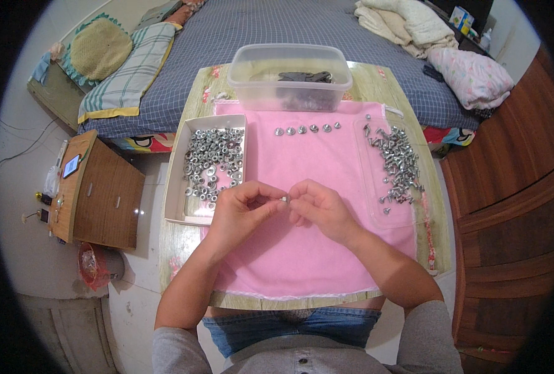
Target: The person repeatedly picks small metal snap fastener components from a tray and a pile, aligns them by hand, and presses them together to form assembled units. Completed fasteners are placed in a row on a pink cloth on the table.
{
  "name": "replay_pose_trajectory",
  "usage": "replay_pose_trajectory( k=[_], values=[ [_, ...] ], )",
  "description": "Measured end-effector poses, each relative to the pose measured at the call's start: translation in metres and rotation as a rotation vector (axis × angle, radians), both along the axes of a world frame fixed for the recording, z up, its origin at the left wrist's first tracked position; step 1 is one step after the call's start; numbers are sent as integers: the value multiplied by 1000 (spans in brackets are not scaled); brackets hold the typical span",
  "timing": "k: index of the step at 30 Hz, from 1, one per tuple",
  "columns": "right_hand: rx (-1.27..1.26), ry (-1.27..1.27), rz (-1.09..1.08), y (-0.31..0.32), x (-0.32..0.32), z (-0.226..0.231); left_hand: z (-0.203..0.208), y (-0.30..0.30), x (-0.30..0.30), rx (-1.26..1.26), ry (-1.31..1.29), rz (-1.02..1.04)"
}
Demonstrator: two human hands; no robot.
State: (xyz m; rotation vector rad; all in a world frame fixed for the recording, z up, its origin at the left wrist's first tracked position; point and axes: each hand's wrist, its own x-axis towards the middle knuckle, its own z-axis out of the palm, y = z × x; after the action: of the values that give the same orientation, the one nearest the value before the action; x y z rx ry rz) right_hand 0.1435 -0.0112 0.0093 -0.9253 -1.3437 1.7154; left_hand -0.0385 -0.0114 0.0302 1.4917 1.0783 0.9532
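Over the middle of the pink cloth (277,249), my left hand (242,209) and my right hand (320,209) meet fingertip to fingertip. Between their pinched fingers is a small silvery metal fastener (285,199); the fingers cover most of it, so whether it is a nut, a bolt or both joined I cannot tell. Left of my left hand stands a white box (172,187) holding many metal nuts (211,153). On the right, a clear shallow tray (367,187) carries a pile of small bolts (401,162). Beyond my hands, several fasteners (302,130) lie in a row on the cloth.
A clear plastic tub (289,59) with dark pieces inside stands at the table's far edge. Behind it is a bed (258,25) with a checked cover. A wooden cabinet (102,193) and a bin (99,265) are at the left, dark wooden panels (507,230) at the right.
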Motion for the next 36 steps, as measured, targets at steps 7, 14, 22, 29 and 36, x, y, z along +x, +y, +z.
replay_pose_trajectory(
  k=[7, 14, 22, 29, 36],
  values=[
    [68, -7, -79, -3, -3, 1, -2, 1, 1, -5, -41, 19],
    [108, -83, -66, -3, -3, 1, -3, 1, 1, 27, 0, 13],
    [-2, -12, -30, -2, -3, 1, -5, 1, 0, 72, -1, 9],
    [-3, -13, -4, -1, -1, -2, 0, 0, 1, 0, 19, -5],
    [31, -7, -35, -2, -3, 1, -2, 0, 1, 17, -20, 15]
  ],
)
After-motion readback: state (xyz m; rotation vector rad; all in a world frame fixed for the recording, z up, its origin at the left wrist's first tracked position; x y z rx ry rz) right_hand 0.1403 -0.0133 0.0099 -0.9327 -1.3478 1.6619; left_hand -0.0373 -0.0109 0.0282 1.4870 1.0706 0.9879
